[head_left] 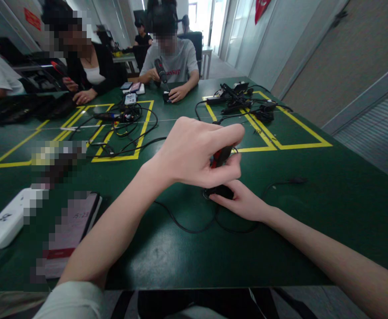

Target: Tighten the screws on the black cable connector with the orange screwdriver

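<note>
My left hand point(194, 153) is closed around a black-and-red tool point(221, 156), mostly hidden by the fingers, so I cannot make out its exact kind. Just below it, my right hand point(247, 201) lies low over the table, fingers around a small black device point(223, 191). That device rests on or close to the green tabletop; whether the tool touches it is hidden behind my left hand. A thin black cable point(190, 230) loops over the table beneath my hands.
A phone point(69, 221) and a white power strip point(5, 217) lie on my left. Bundled black cables and devices point(237, 97) sit inside yellow tape at the far right, more cables point(123, 117) at far left. Across the table a co-worker point(174, 57) holds a power screwdriver point(161, 71).
</note>
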The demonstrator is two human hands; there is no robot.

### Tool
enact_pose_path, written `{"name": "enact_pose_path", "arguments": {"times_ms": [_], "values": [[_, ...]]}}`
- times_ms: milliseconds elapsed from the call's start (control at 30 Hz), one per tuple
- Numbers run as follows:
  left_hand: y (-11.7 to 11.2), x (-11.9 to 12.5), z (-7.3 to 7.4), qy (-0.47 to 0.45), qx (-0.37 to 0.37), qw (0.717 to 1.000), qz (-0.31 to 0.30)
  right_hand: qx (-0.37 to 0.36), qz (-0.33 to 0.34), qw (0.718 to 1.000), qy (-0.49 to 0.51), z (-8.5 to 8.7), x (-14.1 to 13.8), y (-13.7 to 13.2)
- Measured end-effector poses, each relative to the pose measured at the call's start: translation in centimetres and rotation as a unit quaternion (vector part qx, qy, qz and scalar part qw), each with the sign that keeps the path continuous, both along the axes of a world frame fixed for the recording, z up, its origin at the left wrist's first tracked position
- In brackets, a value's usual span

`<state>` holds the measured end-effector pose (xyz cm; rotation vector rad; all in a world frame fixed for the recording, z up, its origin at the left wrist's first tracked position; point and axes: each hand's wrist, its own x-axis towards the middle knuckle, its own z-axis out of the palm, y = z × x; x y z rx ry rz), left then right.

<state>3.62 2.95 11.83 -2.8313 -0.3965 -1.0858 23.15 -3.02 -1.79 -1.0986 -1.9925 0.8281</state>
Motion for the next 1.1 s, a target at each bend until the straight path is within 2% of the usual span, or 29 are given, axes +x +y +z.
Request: {"name": "enact_pose_path", "arguments": {"times_ms": [533, 733, 900, 1100], "values": [[0.05, -0.11, -0.09, 0.003, 0.004, 1.0, 0.02, 0.001, 0.002, 1.0, -0.005, -0.01, 0.01, -0.04], [0.06, -0.15, -0.07, 0.002, -0.004, 1.0, 0.002, 0.004, -0.003, 1.0, -0.002, -0.03, 0.02, -0.04], [-0.1, -0.19, 0.08, 0.001, -0.021, 1.0, 0.016, -0.002, 0.005, 1.0, -0.002, 0.13, -0.01, -0.01], [0.09, -0.13, -0.08, 0.001, -0.005, 1.0, -0.001, -0.005, 0.003, 1.0, 0.0, 0.03, 0.01, 0.0]]}}
